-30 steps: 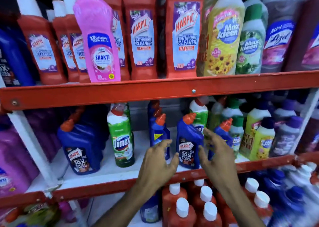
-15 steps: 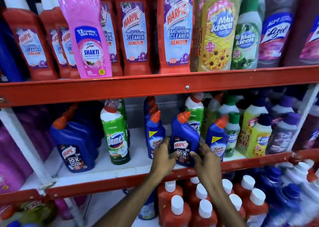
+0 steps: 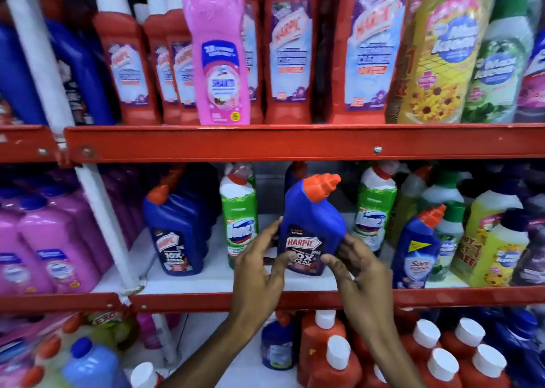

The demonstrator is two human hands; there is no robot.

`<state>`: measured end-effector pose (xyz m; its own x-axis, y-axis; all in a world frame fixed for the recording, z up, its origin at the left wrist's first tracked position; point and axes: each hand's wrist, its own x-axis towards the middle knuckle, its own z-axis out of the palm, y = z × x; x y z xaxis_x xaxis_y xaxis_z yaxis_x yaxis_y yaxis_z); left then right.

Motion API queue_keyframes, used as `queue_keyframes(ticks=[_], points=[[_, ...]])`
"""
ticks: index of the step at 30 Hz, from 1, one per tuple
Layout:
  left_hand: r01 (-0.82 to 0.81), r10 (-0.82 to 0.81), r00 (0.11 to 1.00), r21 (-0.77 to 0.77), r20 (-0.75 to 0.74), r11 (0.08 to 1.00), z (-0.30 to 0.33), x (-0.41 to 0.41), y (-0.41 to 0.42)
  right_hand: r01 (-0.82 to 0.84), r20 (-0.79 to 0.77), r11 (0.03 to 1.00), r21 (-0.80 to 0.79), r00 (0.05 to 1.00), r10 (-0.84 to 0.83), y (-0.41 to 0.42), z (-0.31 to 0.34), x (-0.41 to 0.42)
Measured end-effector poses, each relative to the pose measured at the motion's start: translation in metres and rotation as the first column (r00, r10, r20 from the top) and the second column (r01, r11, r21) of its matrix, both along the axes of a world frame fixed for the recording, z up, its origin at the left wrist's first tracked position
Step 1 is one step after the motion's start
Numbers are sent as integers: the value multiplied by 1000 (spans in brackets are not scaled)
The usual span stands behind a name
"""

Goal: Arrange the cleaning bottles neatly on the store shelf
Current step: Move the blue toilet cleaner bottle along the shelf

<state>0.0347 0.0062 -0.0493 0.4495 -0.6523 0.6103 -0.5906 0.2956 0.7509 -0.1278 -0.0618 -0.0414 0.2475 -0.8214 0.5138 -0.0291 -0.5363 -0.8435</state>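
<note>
Two hands close on a blue Harpic bottle (image 3: pixel 311 225) at the front of the middle shelf (image 3: pixel 295 299), and we hold it low on the label: our left hand (image 3: pixel 256 272) wraps its left side with the thumb across the front, our right hand (image 3: pixel 361 269) presses the right side, fingers curled against the plastic. The bottle tilts slightly, its orange cap (image 3: pixel 321 187) angled to the right; whether its base rests on the board or is lifted we cannot tell. We judge it rigid plastic, full and fairly heavy, with a smooth skin that could slip, so the broad lower body is the place to grip, not the bent neck. Just to its left stands a green Domex bottle (image 3: pixel 239 219), and further left another blue Harpic bottle (image 3: pixel 177 234); a second Domex bottle (image 3: pixel 374 207) stands close on the right, with a small blue Sani Fresh bottle (image 3: pixel 418 249) beyond it. These near neighbours leave a narrow slot, and a careless turn could knock one over. Overhead, the red shelf rail (image 3: pixel 295 142) limits how high we can lift.
</note>
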Motion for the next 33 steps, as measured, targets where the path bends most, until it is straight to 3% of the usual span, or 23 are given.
queue_keyframes(ticks=[8, 13, 26, 33], points=[[-200, 196, 979, -92, -50, 975, -8, 81, 79, -219, -3, 976, 12, 976, 219, 49, -6, 106], [-307, 302, 950, -59, -84, 950, -18, 129, 107, -285, -26, 958, 21, 958, 286, 68, -11, 169], [-304, 308, 949, 74, -62, 950, -37, 176, 112, -222, -179, 973, 68, 956, 230, 73, -31, 227], [-389, 392, 920, 132, 3, 912, -46, 175, 110, -214, -217, 975, 55, 951, 221, 72, -39, 231]])
